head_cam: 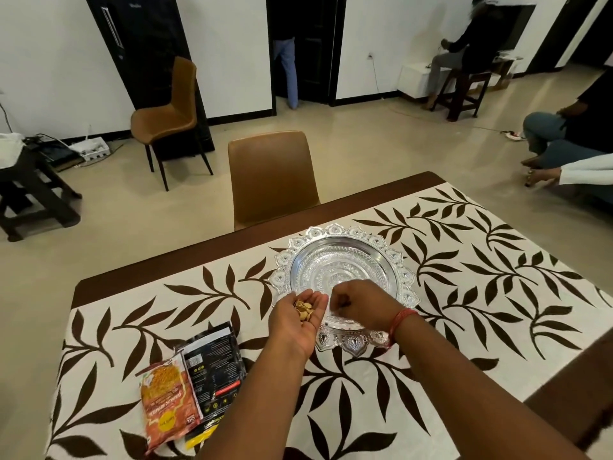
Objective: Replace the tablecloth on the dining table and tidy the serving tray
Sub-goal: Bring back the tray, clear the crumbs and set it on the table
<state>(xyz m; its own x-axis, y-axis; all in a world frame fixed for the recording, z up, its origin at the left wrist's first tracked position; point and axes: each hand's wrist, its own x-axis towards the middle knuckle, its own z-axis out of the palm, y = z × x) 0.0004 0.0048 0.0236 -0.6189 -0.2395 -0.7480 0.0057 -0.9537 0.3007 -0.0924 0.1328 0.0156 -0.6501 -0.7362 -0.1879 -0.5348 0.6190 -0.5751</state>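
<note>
Plainly, the risks run from the packets across to the tray.

Snack packets (185, 386): two lie flat on the leaf-print tablecloth (464, 293) at about 8 o'clock of the tray, well apart from both hands; a forearm swinging back could brush them off the near edge.

Left hand (300, 318): palm up and cupped, carrying a small heap of pale shells (305, 310) at 7 o'clock of the tray rim. Tilt the palm and the shells scatter onto the clean cloth.

Right hand (360, 302): fingers curled over the tray's near side; whether it pinches a shell I cannot tell.

Silver tray (345, 260): sits on the cloth toward the table's far edge, at 12 o'clock of the hands, its bowl looking bare. The right wrist hangs over the near rim; leaning on it could tip or slide the tray.
</note>
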